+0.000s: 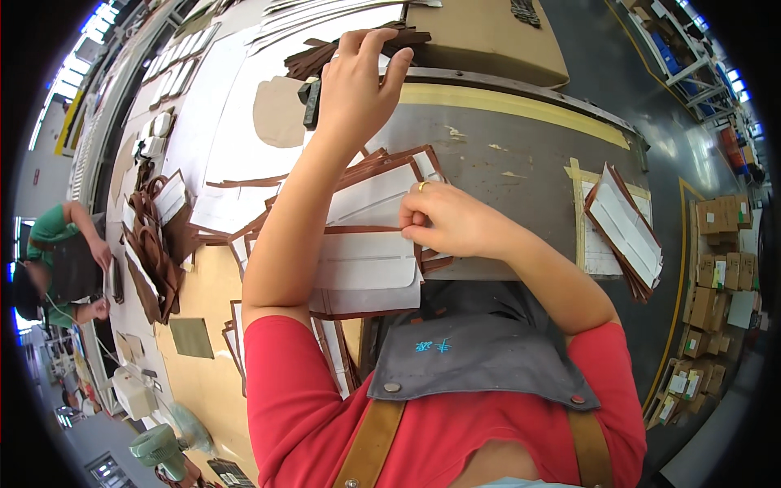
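My left hand (362, 85) is stretched out over a pile of dark brown strips (313, 58) at the far side of the table. Its thumb stands apart from its fingers, and nothing shows between them. A small black block (311, 106) lies beside its wrist. Closer to me, my right hand (447, 218) has its fingers curled in at the right edge of a white panel with brown leather edging (366, 264), gripping it. Behind that panel lies a fanned stack of similar brown-edged panels (374, 195), partly covered by my left forearm.
On the right, more brown-edged panels (625, 228) rest at the grey table's edge (521, 179). Brown leather pieces (159, 244) are heaped at left. A co-worker in green (61, 244) works at the far left. A green fan (159, 447) stands lower left; cardboard boxes (712, 309) line the right.
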`<state>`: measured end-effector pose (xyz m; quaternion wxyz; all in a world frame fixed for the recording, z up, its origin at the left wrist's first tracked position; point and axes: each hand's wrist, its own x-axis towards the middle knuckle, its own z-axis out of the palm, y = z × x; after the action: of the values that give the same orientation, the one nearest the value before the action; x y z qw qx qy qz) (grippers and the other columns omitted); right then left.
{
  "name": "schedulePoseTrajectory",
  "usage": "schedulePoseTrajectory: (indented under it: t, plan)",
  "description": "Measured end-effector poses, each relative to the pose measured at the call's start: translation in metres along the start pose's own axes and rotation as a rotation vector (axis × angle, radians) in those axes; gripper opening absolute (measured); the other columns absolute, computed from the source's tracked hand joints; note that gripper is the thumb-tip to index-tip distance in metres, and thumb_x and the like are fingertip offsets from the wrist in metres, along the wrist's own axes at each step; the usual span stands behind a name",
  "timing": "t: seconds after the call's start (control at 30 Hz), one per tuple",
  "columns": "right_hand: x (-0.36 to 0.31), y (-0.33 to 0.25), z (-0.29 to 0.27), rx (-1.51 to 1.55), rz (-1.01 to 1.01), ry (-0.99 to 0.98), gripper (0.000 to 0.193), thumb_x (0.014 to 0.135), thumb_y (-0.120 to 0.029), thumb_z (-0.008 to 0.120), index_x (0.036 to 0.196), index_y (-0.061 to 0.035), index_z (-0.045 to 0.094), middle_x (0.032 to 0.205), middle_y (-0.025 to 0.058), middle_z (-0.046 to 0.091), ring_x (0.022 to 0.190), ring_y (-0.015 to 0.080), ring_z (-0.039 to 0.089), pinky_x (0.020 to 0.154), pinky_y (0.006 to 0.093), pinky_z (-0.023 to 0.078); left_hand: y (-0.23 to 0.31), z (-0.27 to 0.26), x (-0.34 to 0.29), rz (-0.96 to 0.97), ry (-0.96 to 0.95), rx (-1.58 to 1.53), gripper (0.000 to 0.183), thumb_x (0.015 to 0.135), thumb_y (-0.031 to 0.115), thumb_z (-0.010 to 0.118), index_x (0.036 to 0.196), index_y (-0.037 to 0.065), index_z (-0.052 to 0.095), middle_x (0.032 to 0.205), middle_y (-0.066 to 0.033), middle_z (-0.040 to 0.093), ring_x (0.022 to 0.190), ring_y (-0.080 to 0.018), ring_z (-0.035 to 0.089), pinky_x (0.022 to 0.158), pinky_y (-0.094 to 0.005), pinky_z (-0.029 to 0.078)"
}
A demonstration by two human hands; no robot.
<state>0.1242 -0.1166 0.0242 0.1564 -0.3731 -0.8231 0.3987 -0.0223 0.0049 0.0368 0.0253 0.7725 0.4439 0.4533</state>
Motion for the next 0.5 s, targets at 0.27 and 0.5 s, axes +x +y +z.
schedulePoseTrajectory:
  t: [0.27, 0.5]
  plan:
    - [-0.029, -0.020, -0.066, 0.536, 0.222, 0.143, 0.008, 0.089, -0.012, 0.055, 0.085, -0.0063, 0.050, 0.072, -0.0033, 0.051, 0.055, 0.0042, 0.046, 0.048, 0.0209, 0.039, 0.021, -0.045, 0.012, -0.031, -0.084, -0.242, 0.028, 0.093, 0.024, 0.054, 0.116, 0.008, 0.058, 0.099, -0.0083, 0.057, 0.087, -0.0166, 0.060, 0.075, -0.0265, 0.046]
    - [-0.017, 0.093, -0.133, 0.019, 0.461, 0.556, 0.010, 0.087, -0.014, 0.054, 0.085, -0.0040, 0.051, 0.066, 0.0022, 0.055, 0.057, 0.0101, 0.051, 0.052, 0.0246, 0.041, 0.011, 0.008, -0.022, 0.027, -0.589, 0.228, 0.033, 0.091, 0.031, 0.053, 0.116, 0.010, 0.056, 0.117, -0.0140, 0.055, 0.107, -0.0336, 0.053, 0.092, -0.0431, 0.041]
